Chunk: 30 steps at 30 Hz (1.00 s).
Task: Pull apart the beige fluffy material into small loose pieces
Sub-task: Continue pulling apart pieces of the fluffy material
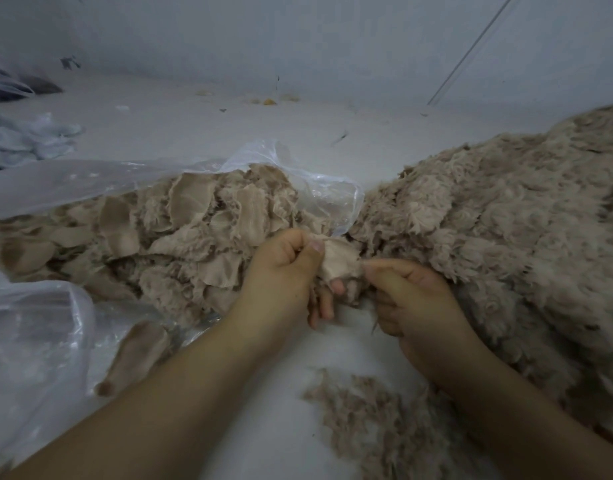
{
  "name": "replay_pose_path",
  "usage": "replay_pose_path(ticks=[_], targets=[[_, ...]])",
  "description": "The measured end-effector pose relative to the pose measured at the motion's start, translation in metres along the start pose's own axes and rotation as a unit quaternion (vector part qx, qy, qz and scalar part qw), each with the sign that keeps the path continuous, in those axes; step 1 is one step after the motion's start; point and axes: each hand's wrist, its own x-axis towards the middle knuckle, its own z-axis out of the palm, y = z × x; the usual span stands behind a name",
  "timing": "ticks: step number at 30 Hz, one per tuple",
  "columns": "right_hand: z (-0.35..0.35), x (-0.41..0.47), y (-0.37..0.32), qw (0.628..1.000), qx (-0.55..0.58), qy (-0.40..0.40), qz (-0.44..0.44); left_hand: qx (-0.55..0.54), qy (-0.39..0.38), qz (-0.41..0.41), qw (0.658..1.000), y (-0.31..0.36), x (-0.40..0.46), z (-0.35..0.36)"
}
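The floor is a pale white flat surface (201, 133), and it meets a plain white wall (298, 36) at the back. A thin grey line (471, 50) runs slanted down the wall. Small dark and yellow bits lie near the wall. No words or labels can be read anywhere.

A big clear crinkly plastic bag (90, 181) lies open on the left. It holds a heap of beige fluffy fabric scraps (180, 230). On the right sits a tall pile of loose beige fluff (499, 216). A small patch of torn fluff (367, 417) lies on the floor near the arms.

The left hand (284, 261) and the right hand (412, 299) are close together. Both pinch one small beige fabric piece (339, 261) between them, with curled fingers.

Some pale blue-white cloth (24, 136) lies far left.
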Motion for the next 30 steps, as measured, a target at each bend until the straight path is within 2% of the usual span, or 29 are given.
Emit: replay_pose_path(ticks=[4, 6, 9, 13, 18, 22, 27, 30], targets=[[0.0015, -0.0042, -0.0049, 0.998, -0.002, -0.060, -0.019, -0.004, -0.047, -0.013, 0.999, -0.0015, -0.0036, 0.0039], [0.0009, -0.0052, -0.0038, 0.998, -0.002, -0.058, -0.018, 0.003, -0.057, -0.022, 0.998, -0.0028, -0.0049, 0.0059], [-0.0015, -0.0036, -0.0009, 1.000, 0.019, -0.018, -0.010, 0.045, -0.011, -0.021, 0.999, -0.0044, -0.0026, 0.0032], [-0.0014, -0.0028, -0.0004, 0.999, 0.037, -0.014, -0.001, 0.045, 0.039, -0.032, 0.998, -0.0060, 0.0010, -0.0020], [-0.0004, -0.0062, -0.0021, 0.999, 0.033, -0.030, -0.021, 0.046, -0.030, -0.039, 0.998, -0.0038, -0.0037, 0.0011], [0.0006, -0.0061, -0.0033, 0.997, 0.070, -0.029, -0.017, 0.051, -0.030, -0.042, 0.997, -0.0025, -0.0048, 0.0023], [0.0019, -0.0088, -0.0043, 0.995, -0.015, -0.081, -0.060, 0.045, -0.035, -0.041, 0.998, -0.0025, -0.0049, 0.0046], [-0.0005, -0.0093, -0.0039, 0.996, 0.038, -0.072, -0.033, -0.015, -0.036, -0.058, 0.998, -0.0043, -0.0052, 0.0054]])
